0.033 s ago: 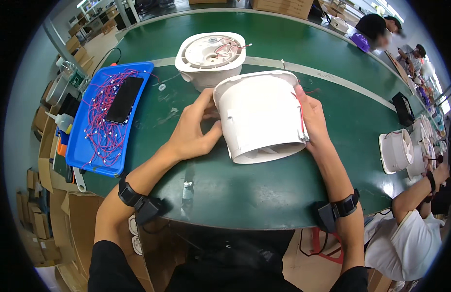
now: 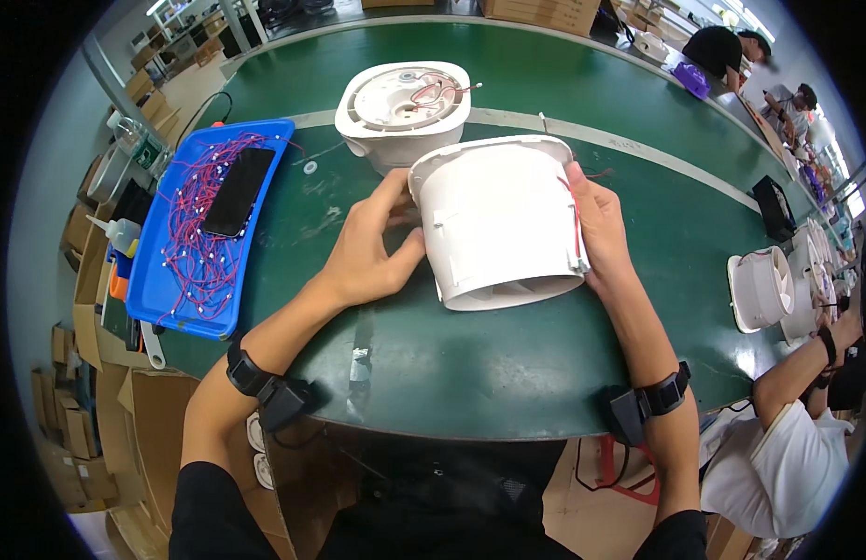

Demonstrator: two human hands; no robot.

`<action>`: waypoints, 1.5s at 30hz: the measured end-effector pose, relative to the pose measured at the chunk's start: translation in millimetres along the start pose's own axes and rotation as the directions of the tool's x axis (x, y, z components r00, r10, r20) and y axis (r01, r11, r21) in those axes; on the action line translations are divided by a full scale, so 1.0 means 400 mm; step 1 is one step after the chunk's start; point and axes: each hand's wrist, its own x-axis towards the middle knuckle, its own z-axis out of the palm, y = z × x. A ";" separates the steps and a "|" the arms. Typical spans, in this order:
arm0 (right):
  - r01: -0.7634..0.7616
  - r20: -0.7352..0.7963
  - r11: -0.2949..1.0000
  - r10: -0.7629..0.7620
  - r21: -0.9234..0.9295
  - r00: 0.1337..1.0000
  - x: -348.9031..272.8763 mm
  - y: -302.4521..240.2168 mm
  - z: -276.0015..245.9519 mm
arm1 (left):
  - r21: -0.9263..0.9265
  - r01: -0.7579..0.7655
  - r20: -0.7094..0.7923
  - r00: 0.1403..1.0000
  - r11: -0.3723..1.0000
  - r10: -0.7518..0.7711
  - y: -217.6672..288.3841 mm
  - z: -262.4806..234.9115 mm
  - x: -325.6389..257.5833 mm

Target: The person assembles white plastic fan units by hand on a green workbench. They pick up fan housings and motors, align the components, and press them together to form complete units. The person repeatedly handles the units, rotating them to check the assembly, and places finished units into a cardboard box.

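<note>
Between my hands is a white plastic fan housing (image 2: 503,224), drum-shaped and tilted, with its open lower end facing me and part of a blade showing inside. My left hand (image 2: 372,247) grips its left side, the fingertips hidden behind it and the thumb at its edge. On the opposite side my right hand (image 2: 601,224) is closed round the wall, beside a red wire (image 2: 577,224) that runs down the housing. Just behind stands a second white housing (image 2: 405,107), flange up, with thin red and white wires lying on top.
At left, a blue tray (image 2: 185,317) holds many pink-red wires (image 2: 185,224) and a black phone (image 2: 239,191). A small washer-like disc (image 2: 309,168) lies on the green table (image 2: 507,383). More white housings (image 2: 760,289) stand at right, near a co-worker's arm (image 2: 797,373).
The housing in my hands has tipped very slightly, its lower rim now a little higher. My hands keep the same hold.
</note>
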 end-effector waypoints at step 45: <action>0.364 0.306 0.931 -0.353 0.021 0.884 -0.009 -0.040 -0.005 | 0.244 -0.161 -0.128 0.972 0.956 0.196 0.061 -0.074 0.019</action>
